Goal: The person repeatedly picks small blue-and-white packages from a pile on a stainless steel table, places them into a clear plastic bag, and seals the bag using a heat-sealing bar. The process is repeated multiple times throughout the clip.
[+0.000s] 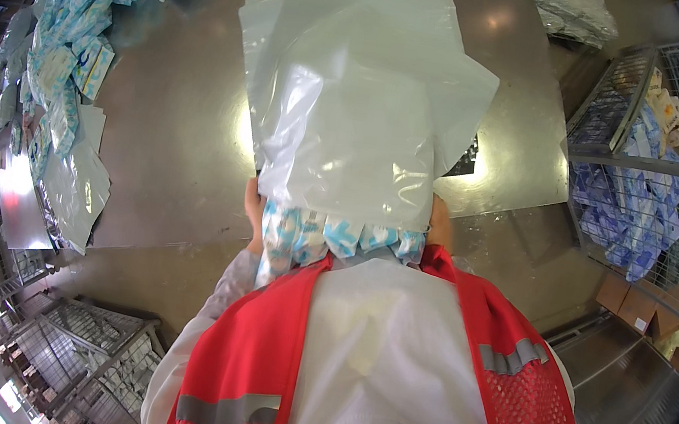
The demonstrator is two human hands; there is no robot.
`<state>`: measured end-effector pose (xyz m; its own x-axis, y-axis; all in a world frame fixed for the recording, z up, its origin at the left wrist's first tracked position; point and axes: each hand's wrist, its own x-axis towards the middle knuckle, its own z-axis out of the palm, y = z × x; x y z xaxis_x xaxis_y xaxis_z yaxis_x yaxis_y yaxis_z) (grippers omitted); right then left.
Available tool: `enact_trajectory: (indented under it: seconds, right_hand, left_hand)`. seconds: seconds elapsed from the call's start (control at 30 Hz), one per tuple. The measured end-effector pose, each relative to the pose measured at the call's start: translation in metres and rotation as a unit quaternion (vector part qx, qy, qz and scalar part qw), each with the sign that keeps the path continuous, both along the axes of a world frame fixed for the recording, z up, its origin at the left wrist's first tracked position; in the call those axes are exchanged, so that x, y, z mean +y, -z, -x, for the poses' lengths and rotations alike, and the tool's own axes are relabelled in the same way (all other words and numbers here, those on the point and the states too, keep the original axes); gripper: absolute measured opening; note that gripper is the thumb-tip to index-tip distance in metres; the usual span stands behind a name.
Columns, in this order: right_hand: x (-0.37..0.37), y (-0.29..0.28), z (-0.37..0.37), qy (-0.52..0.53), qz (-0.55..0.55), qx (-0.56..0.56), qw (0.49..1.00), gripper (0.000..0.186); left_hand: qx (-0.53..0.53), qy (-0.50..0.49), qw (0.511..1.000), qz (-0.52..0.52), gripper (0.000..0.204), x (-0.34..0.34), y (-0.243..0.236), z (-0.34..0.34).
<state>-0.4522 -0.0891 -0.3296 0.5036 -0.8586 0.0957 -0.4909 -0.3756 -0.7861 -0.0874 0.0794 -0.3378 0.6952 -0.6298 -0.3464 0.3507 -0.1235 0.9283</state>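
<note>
A loose stack of translucent white plastic bags (353, 118) is in front of me, over the metal table, with white-and-light-blue plastic packages (327, 236) showing beneath its near edge against my chest. My left hand (255, 205) grips the left side of this bundle, its fingers partly hidden by it. On the opposite side my right hand (440, 222) holds the bundle too, mostly covered by the bags and my red vest.
The metal table (167, 144) carries a heap of blue-white packages (66, 61) and flat bags (79, 184) at left, a wrapped pile (567, 10) at back right. Wire cages with blue bundles (623, 204) and cardboard boxes (638, 310) stand right. Another cage (90, 350) is lower left.
</note>
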Motion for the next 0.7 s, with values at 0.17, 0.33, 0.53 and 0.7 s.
enact_trajectory:
  seconds: [0.17,0.33,0.53,0.7]
  right_hand:
    - [0.013,0.019,0.000,0.080,-0.139,0.009,0.987,0.059]
    - [-0.001,-0.045,0.004,0.034,-0.117,0.054,0.991,0.060]
    - [0.017,-0.101,0.001,0.013,-0.132,0.076,0.988,0.054]
    - [-0.014,-0.087,-0.033,-0.036,-0.153,0.003,0.987,0.055]
  left_hand:
    - [-0.029,-0.108,0.991,0.070,0.013,-0.109,-0.039,-0.011]
    - [-0.350,0.126,0.915,-0.155,0.021,-0.070,-0.089,0.005]
    - [-0.383,0.290,0.818,-0.317,0.025,0.048,-0.122,0.032]
    - [-0.025,0.033,0.993,-0.106,0.025,0.025,-0.029,0.025]
